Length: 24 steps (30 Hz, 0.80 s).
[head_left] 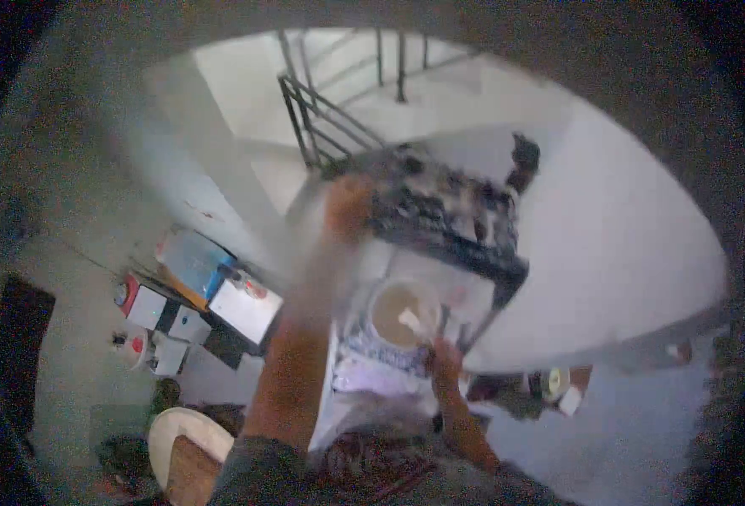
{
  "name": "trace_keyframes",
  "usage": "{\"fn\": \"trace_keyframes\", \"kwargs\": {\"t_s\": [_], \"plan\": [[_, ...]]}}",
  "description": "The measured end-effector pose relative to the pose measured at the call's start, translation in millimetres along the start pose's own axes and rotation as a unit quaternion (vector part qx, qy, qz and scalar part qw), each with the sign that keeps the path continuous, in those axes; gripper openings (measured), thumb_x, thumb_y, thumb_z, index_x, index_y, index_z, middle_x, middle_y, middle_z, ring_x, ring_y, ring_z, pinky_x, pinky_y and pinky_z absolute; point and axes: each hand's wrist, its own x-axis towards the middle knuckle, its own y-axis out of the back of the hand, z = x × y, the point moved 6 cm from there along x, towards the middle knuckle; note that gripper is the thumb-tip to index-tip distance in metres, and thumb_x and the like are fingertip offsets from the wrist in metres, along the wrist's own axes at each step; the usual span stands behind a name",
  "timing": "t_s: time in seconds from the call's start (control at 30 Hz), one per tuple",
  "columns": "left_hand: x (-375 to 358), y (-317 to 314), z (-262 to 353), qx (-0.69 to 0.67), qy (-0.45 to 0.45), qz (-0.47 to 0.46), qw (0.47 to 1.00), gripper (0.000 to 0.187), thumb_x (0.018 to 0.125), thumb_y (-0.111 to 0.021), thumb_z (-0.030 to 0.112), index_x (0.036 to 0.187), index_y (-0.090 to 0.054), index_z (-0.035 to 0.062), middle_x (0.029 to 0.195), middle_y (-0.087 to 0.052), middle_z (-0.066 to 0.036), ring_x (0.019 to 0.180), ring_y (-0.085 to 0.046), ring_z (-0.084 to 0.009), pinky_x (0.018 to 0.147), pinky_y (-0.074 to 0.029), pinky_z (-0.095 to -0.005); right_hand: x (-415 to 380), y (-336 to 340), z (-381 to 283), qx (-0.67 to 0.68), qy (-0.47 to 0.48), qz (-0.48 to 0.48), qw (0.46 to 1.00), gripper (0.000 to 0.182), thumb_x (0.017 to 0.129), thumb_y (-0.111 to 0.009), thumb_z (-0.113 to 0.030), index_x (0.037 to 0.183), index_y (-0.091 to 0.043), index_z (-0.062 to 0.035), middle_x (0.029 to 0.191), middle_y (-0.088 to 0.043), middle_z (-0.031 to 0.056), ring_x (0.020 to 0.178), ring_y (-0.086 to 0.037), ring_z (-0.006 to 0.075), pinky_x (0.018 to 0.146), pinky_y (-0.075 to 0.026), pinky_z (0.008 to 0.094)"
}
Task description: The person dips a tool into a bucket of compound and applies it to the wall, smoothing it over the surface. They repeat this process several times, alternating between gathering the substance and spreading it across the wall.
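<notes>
A round pale tub [430, 302] with light brown contents sits in front of me. At its lower right rim, my right hand [446, 358] is closed around a small white tool [409, 320], whose blurred end lies over the contents. My left arm reaches farther forward. At its end, my left hand [349, 205] is at the left end of a dark, mottled block-shaped object [452, 202], its fingers smeared by motion. Patterned cloth or paper [381, 352] and a pale violet patch [372, 377] lie below the tub.
Dark metal railings [330, 118] stand beyond the mottled object. To the left are a blue container [197, 263], a white sheet [242, 308] and several small boxes [147, 307]. A round white-rimmed seat [166, 434] is at lower left. Small items [555, 384] lie at right.
</notes>
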Motion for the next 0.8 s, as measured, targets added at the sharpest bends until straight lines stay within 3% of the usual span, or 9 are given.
{"fn": "trace_keyframes", "kwargs": {"t_s": [0.07, 0.17, 0.2, 0.27, 0.37, 0.53, 0.67, 0.73, 0.8], "plan": [[12.1, 14.7, 55.4, -0.156, 0.347, -0.091, 0.920, 0.032, 0.088, -0.049, 0.030, 0.073, -0.062, 0.0048, 0.061, -0.054, -0.003, 0.058, -0.048, -0.0145, 0.052, -0.038, -0.0320, 19.6, 21.6, 49.7, -0.071, 0.067, -0.015, 0.995, 0.031, 0.092, -0.053, -0.035, 0.090, -0.062, -0.0059, 0.064, -0.058, 0.0021, 0.050, -0.049, 0.0113, 0.046, -0.041, 0.0261], [8.2, 0.3, 0.6, 0.034, 0.178, -0.111, 0.977, 0.034, 0.089, -0.049, 0.030, 0.070, -0.062, 0.0043, 0.058, -0.051, -0.001, 0.056, -0.048, -0.0124, 0.051, -0.039, -0.0305, 3.1, 1.8, 7.2, -0.002, 0.003, -0.031, 0.999, 0.029, 0.092, -0.053, -0.031, 0.090, -0.060, -0.0030, 0.074, -0.061, 0.0055, 0.052, -0.051, 0.0127, 0.049, -0.042, 0.0278], [11.6, 13.9, 39.4, 0.018, 0.099, -0.107, 0.989, 0.036, 0.084, -0.056, 0.037, 0.078, -0.060, 0.0019, 0.075, -0.062, -0.018, 0.074, -0.059, -0.0389, 0.065, -0.047, -0.0453, 6.4, -4.2, 5.1, 0.019, 0.014, -0.032, 0.999, 0.027, 0.093, -0.052, -0.029, 0.094, -0.059, -0.0025, 0.076, -0.062, 0.0063, 0.053, -0.052, 0.0134, 0.048, -0.043, 0.0283], [4.7, 2.6, 10.1, -0.106, 0.304, -0.135, 0.937, 0.031, 0.084, -0.057, 0.032, 0.073, -0.058, 0.0026, 0.070, -0.061, -0.017, 0.070, -0.060, -0.0348, 0.062, -0.046, -0.0438, 4.0, 18.0, 39.4, 0.037, 0.030, -0.040, 0.998, 0.026, 0.093, -0.050, -0.027, 0.098, -0.058, -0.0019, 0.077, -0.063, 0.0070, 0.053, -0.053, 0.0142, 0.048, -0.044, 0.0288], [0.5, -8.1, -4.1, -0.051, 0.173, -0.067, 0.981, 0.034, 0.084, -0.055, 0.031, 0.069, -0.059, 0.0012, 0.062, -0.059, -0.016, 0.064, -0.061, -0.0291, 0.060, -0.045, -0.0413, 35.4, 29.7, 56.4, -0.354, 0.269, -0.056, 0.894, 0.029, 0.094, -0.050, -0.026, 0.106, -0.056, -0.0007, 0.080, -0.064, 0.0081, 0.059, -0.057, 0.0152, 0.049, -0.045, 0.0287], [20.8, 0.8, 18.5, -0.101, 0.287, -0.090, 0.948, 0.038, 0.083, -0.053, 0.035, 0.077, -0.064, -0.0003, 0.068, -0.063, -0.016, 0.067, -0.063, -0.0273, 0.063, -0.047, -0.0391, -15.0, 7.5, 6.3, 0.097, -0.102, -0.021, 0.990, 0.035, 0.093, -0.051, -0.032, 0.108, -0.058, -0.0008, 0.080, -0.064, 0.0070, 0.057, -0.055, 0.0146, 0.047, -0.044, 0.0285], [19.7, 10.4, 35.5, -0.044, 0.310, -0.113, 0.943, 0.038, 0.082, -0.053, 0.036, 0.078, -0.065, 0.0001, 0.070, -0.064, -0.016, 0.068, -0.063, -0.0269, 0.064, -0.047, -0.0402, -1.5, 22.1, 33.3, 0.063, -0.097, -0.098, 0.988, 0.030, 0.093, -0.052, -0.032, 0.108, -0.060, -0.0071, 0.082, -0.066, 0.0072, 0.059, -0.057, 0.0149, 0.047, -0.043, 0.0272], [10.1, -2.4, 7.4, -0.062, 0.302, -0.101, 0.946, 0.038, 0.082, -0.053, 0.036, 0.078, -0.065, 0.0002, 0.070, -0.064, -0.017, 0.067, -0.064, -0.0266, 0.063, -0.047, -0.0400, 33.4, 37.9, 76.0, -0.193, 0.172, -0.165, 0.952, 0.030, 0.093, -0.052, -0.032, 0.106, -0.059, -0.0060, 0.078, -0.064, 0.0075, 0.054, -0.056, 0.0160, 0.045, -0.041, 0.0261], [10.0, -14.3, -12.1, -0.099, 0.285, -0.091, 0.949, 0.039, 0.081, -0.053, 0.036, 0.073, -0.063, 0.0000, 0.071, -0.064, -0.018, 0.070, -0.063, -0.0313, 0.063, -0.047, -0.0413, 55.9, 48.3, 129.3, 0.259, -0.154, -0.209, 0.930, 0.031, 0.092, -0.056, -0.022, 0.120, -0.055, -0.0074, 0.086, -0.063, 0.0062, 0.064, -0.054, 0.0158, 0.054, -0.047, 0.0342]]}}
